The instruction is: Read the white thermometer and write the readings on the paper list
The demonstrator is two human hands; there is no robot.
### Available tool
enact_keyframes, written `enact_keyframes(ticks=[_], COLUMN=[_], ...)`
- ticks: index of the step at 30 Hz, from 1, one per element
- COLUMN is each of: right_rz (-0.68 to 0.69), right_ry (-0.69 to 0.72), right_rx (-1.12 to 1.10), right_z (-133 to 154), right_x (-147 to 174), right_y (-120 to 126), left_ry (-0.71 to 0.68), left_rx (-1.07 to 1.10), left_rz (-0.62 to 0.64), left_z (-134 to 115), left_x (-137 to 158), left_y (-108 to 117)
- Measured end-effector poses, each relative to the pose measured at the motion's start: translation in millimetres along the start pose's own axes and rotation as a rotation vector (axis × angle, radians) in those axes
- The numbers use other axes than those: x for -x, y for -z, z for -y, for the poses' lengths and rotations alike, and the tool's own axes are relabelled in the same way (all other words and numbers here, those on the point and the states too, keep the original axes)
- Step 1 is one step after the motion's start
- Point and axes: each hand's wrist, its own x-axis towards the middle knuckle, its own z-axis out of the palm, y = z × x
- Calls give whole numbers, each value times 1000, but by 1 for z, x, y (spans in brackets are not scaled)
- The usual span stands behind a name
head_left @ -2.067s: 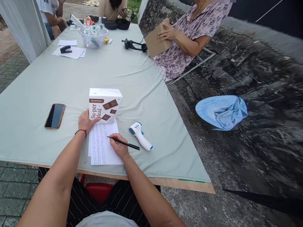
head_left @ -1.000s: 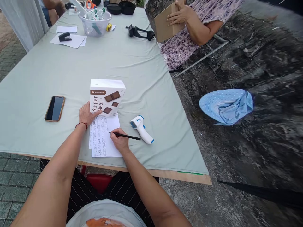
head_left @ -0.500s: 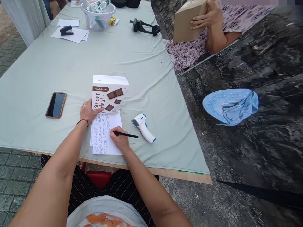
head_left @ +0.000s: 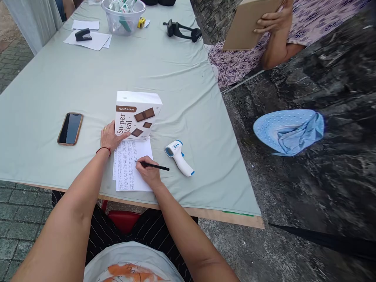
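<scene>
My right hand point(head_left: 149, 172) pinches a black pen point(head_left: 158, 167), its tip resting on sheets of paper point(head_left: 142, 182) covered with columns of small handwriting. At the top of the sheets stands a white "NutriMotion Su-per Meal" box point(head_left: 138, 117) with brown bars printed on it. My left hand point(head_left: 110, 136) is closed on the lower left edge of this box, thumb across its front, other fingers along its side. To the right of my right hand lies a white and blue infrared thermometer point(head_left: 179, 156). Left of my left hand is a phone point(head_left: 70, 129) in a brown case.
On the cloth-covered table point(head_left: 88, 78) are a stapler point(head_left: 83, 35) on papers, a clear tub point(head_left: 123, 23) with bottles, a small yellow box point(head_left: 141, 22) and a black strapped device point(head_left: 183, 30). Across the right edge, another person's hand point(head_left: 274, 21) holds a cardboard box point(head_left: 243, 29). A blue hat point(head_left: 289, 131) lies right.
The other person's cardboard box has tilted and moved right. My pen has changed its slant slightly while staying on the paper. My left hand stays on the white box.
</scene>
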Motion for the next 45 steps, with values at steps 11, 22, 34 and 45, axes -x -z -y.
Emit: enact_keyframes(ticks=[11,22,34,45], right_rz=[13,18,21,17], right_ry=[6,6,12,-3], right_rx=[12,20,24,5], right_z=[1,2,3,3], right_x=[1,1,0,1], right_y=[0,1,1,1], left_ry=[6,-5,4,-29], left_rx=[-18,-18,-30,-32], left_rz=[4,4,8,-2], left_z=[-2,0,-2,2], left_x=[1,0,1,0], left_y=[1,0,1,-1])
